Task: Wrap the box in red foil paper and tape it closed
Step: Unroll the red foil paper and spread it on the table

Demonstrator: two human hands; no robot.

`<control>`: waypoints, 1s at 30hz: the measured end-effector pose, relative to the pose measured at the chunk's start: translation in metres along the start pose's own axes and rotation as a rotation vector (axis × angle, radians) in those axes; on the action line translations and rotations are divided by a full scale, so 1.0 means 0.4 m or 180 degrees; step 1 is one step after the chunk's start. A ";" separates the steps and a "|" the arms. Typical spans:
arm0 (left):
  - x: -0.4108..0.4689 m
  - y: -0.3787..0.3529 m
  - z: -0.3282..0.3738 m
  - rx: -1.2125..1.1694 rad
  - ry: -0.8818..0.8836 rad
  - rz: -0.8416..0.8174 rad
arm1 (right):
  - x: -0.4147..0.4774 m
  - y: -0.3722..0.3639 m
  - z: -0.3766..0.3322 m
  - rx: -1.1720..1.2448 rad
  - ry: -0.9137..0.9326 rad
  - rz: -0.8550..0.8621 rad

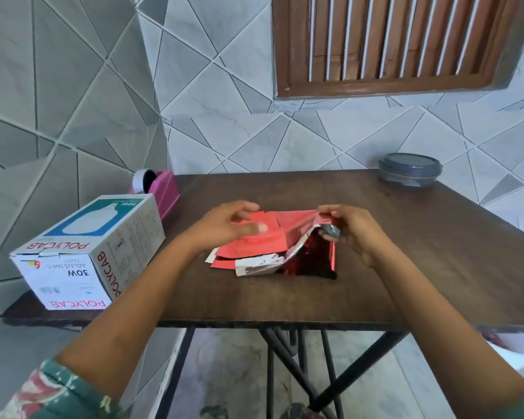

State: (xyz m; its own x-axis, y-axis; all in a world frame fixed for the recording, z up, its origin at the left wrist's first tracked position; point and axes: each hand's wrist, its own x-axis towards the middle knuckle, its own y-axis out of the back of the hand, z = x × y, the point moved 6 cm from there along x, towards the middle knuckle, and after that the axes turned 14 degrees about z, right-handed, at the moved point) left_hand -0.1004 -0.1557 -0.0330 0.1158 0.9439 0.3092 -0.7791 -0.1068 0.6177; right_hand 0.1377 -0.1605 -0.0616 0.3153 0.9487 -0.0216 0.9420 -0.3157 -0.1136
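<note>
Fingers point(330, 211) of right hand point(353, 229) pinching red foil paper point(266, 241) corner, left hand point(226, 226) loosely spread — empty

Head camera looks down, close over the table point(285, 297).

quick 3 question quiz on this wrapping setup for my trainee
1. True or false: the box is already wrapped in the red foil paper.
2. The pink tape dispenser stands: A on the box, B behind the box, C on the foil.
3. Which hand pinches the foil's lifted edge?
Key: 1 false; 2 B; 3 the right hand.
</note>
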 end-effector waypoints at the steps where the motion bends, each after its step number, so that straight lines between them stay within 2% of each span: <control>1: -0.013 -0.018 0.017 0.0061 -0.0055 -0.0413 | 0.000 -0.011 -0.008 0.0152 -0.0014 -0.0047; 3: -0.034 -0.046 0.035 0.0265 -0.0187 -0.0866 | -0.004 -0.036 -0.023 0.0462 -0.0055 -0.0186; 5: -0.031 -0.055 0.043 0.0290 -0.0302 -0.0802 | -0.013 -0.059 -0.040 0.0690 -0.0109 -0.0321; 7: -0.010 -0.050 0.051 0.0419 -0.0485 -0.0302 | -0.013 -0.073 -0.053 0.0635 -0.0064 -0.0387; 10: 0.028 0.000 0.074 0.0614 -0.0657 0.0798 | -0.003 -0.070 -0.081 0.0303 0.0305 -0.0199; 11: 0.044 0.018 0.081 0.0519 -0.0638 0.0904 | 0.007 -0.064 -0.093 0.0254 0.0476 -0.0086; 15: 0.085 0.063 0.133 -0.0383 -0.0315 0.0224 | 0.026 -0.057 -0.131 0.0146 0.0974 0.0010; 18: 0.134 0.103 0.160 -0.1108 0.0114 0.0240 | 0.019 -0.086 -0.129 -0.0373 0.1252 -0.0174; 20: 0.179 0.130 0.170 -0.1204 0.0273 0.0458 | 0.022 -0.104 -0.115 -0.0799 0.1489 -0.0233; 23: 0.239 0.150 0.145 -0.1178 0.0683 0.0723 | 0.017 -0.138 -0.084 -0.1593 0.1703 -0.0495; 26: 0.281 0.153 0.063 -0.1116 0.1200 0.1135 | 0.010 -0.176 -0.005 -0.2432 0.1437 -0.1243; 28: 0.280 0.154 0.002 -0.0790 0.1362 0.1409 | 0.020 -0.172 0.057 -0.3305 0.1284 -0.1579; 30: 0.261 0.140 -0.058 -0.0402 0.1480 0.1419 | 0.040 -0.147 0.088 -0.4061 0.1303 -0.1662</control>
State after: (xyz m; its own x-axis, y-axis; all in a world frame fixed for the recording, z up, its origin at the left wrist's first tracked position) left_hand -0.1462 -0.0560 0.0169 -0.4914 0.8573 0.1538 -0.7604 -0.5083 0.4043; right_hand 0.0835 -0.1262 -0.0904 -0.2880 0.9563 0.0508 0.3463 0.0546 0.9365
